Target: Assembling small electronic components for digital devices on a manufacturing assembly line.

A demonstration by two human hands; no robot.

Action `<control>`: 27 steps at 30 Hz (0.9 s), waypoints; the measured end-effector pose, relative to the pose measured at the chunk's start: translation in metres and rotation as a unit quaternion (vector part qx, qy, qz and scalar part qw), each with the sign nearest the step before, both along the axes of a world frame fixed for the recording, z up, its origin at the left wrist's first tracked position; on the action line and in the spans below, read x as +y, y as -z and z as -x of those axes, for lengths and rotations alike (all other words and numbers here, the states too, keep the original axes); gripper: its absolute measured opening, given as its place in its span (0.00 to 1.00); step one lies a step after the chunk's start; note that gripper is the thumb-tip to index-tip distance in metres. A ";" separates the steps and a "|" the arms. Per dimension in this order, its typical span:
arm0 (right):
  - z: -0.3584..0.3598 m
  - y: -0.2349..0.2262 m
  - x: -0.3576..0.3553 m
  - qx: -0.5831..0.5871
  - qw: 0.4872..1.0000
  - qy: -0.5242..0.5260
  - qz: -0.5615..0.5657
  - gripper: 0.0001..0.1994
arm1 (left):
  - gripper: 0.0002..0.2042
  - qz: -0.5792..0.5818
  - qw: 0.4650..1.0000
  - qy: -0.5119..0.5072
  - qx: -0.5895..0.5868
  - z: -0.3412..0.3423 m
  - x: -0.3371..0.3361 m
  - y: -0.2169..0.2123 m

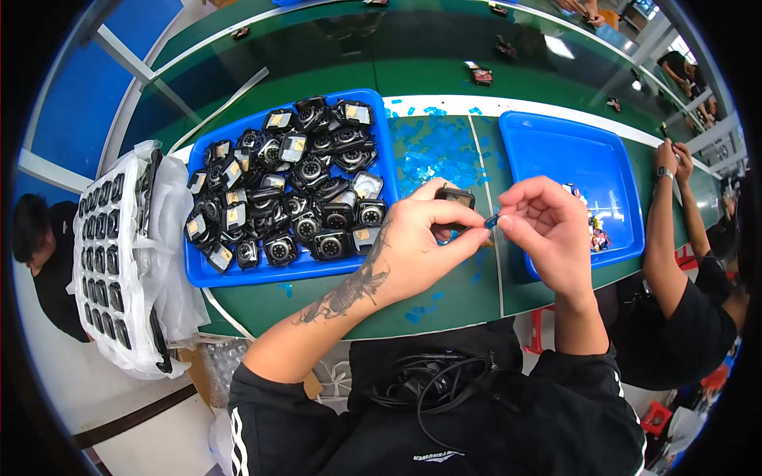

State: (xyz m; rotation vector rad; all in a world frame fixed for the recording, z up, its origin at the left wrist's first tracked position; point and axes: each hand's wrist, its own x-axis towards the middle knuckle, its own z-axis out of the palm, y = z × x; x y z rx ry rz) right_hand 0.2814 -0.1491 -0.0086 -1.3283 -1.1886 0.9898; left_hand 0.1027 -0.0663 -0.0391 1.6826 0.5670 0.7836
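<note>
In front of my chest, both hands meet above the green table. My left hand [429, 242] is closed around a dark smartwatch case [456, 197], partly hidden by the fingers. Thumb and forefinger of my right hand [552, 226] pinch a small blue strip of film [492, 220], right by my left fingertips. Many black smartwatch cases [309, 169] are heaped in a blue tray [382, 135] on the left. Scraps of blue film [432, 159] lie scattered on the table beyond my hands.
To the right, another blue tray [571, 143] holds small multicoloured parts [599, 238]. White moulded trays [99, 254] with more watch cases stand at far left. Beyond the table, a green conveyor carries small parts [480, 75]. A co-worker's arms [671, 214] reach in at right.
</note>
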 end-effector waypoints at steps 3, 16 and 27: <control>0.001 0.002 0.002 0.020 1.000 0.008 0.022 0.06 | 0.06 0.000 1.000 -0.002 0.007 0.001 0.002 0.002; 0.011 0.017 0.008 -0.447 0.855 0.056 -0.257 0.10 | 0.04 0.005 0.999 0.014 0.031 -0.003 0.003 0.008; 0.001 0.002 0.002 -0.407 0.904 0.049 -0.124 0.10 | 0.05 0.085 0.996 0.011 0.013 -0.002 0.006 0.003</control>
